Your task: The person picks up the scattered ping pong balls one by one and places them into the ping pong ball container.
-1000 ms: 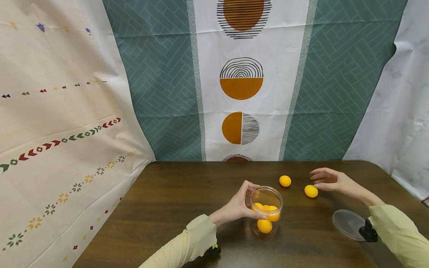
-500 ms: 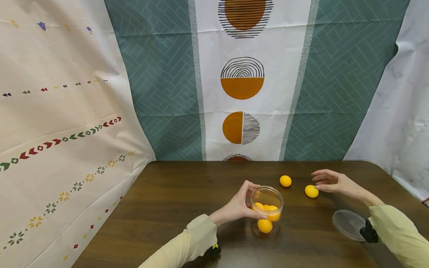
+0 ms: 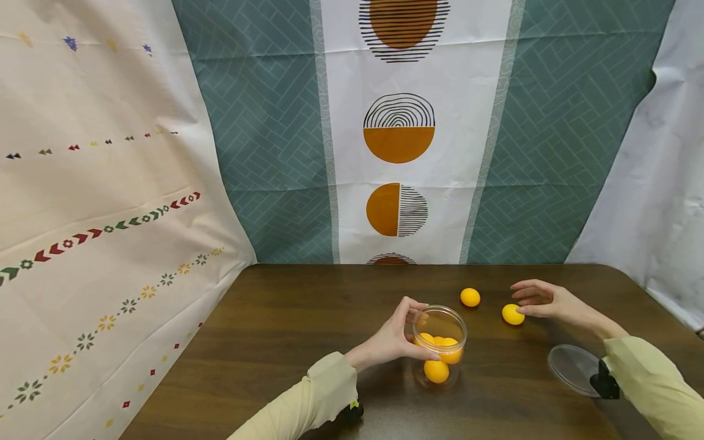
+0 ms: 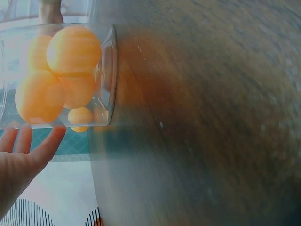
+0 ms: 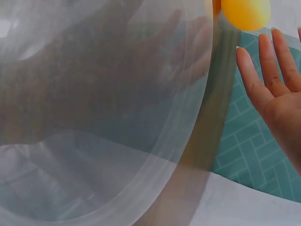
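My left hand (image 3: 393,337) grips a clear plastic jar (image 3: 464,332) from its left side, thumb in front and fingers behind. The jar stands open on the table with several orange balls (image 3: 437,371) inside, which the left wrist view shows through its wall (image 4: 114,70). At the right, my right hand (image 3: 552,301) hovers with relaxed fingers just behind a loose orange ball (image 3: 513,315). In the right wrist view those fingers (image 5: 270,63) are spread and stand apart from the ball (image 5: 247,12). Another loose ball (image 3: 470,297) lies farther left, behind the jar.
A round transparent lid (image 3: 573,370) lies on the dark wooden table (image 3: 308,305), beside my right wrist. It fills much of the right wrist view. Patterned cloth (image 3: 258,122) hangs along the table's back edge, and a pale cloth (image 3: 110,256) drapes down the left side.
The whole head view has shifted very slightly. Both hands, the jar and the loose balls keep practically the same places relative to one another.
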Demonstrator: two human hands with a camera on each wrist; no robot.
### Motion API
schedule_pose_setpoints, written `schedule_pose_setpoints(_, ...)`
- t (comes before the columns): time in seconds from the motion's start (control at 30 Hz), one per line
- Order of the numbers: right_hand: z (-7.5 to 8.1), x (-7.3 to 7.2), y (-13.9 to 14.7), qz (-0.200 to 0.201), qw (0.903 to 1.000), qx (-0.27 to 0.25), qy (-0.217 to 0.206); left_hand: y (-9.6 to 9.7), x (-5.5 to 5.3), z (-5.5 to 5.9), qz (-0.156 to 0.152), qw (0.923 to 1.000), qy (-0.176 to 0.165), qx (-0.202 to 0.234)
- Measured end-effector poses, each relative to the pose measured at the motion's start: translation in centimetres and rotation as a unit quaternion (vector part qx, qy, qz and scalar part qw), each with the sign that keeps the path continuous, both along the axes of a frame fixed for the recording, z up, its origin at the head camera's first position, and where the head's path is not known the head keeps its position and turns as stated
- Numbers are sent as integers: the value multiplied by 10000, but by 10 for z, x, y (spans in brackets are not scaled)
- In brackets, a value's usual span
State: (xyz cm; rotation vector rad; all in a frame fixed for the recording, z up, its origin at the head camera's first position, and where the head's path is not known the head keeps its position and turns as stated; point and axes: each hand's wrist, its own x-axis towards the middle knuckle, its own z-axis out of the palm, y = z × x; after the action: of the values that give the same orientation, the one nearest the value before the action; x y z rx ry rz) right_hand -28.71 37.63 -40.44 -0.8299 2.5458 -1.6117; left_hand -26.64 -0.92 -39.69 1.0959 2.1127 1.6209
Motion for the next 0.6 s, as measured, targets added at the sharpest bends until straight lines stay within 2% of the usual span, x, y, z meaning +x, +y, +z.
schedule_pose_setpoints(0.33,-2,0,-3,-131,9997,215,73,0,-1,0,-57,10000,50,48)
schedule_pose_setpoints(0.6,-4,0,-4,-486,9967,595,-275,0,-1,-1,-12,10000,-7,26)
